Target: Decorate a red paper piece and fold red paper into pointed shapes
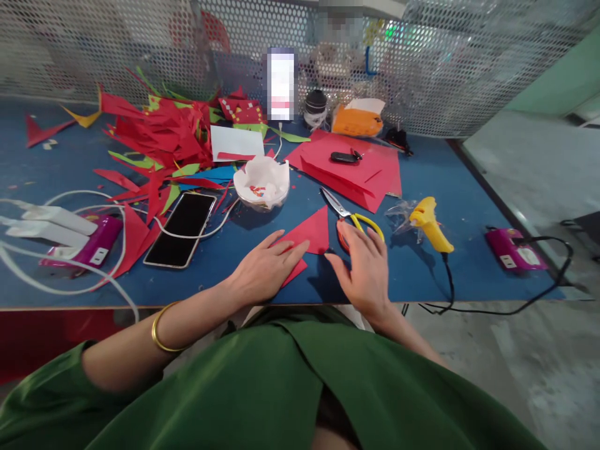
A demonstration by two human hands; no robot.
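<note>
While the left hand [262, 270] lies flat, palm down and fingers stretched toward the right, it presses on a red paper [310, 234] near the front edge of the blue table [469, 206]. Nothing is gripped by it; the fingers are spread open and its fingertips cover the paper's lower left part. A gold bangle [162, 328] circles the forearm, which comes in from the lower left. The right hand [363, 269] rests palm down just right of the paper, fingers loosely extended and holding nothing, thumb pointing toward the paper's lower corner. Its fingertips lie over the yellow handles of the scissors [349, 215], whose blades point up and left; whether they actually touch the handles is hard to tell. The paper's folded lower edge is partly hidden under the left hand. A glue gun [429, 225] lies to the right, a phone [180, 228] to the left. The person's green clothing hides the table's near edge.
</note>
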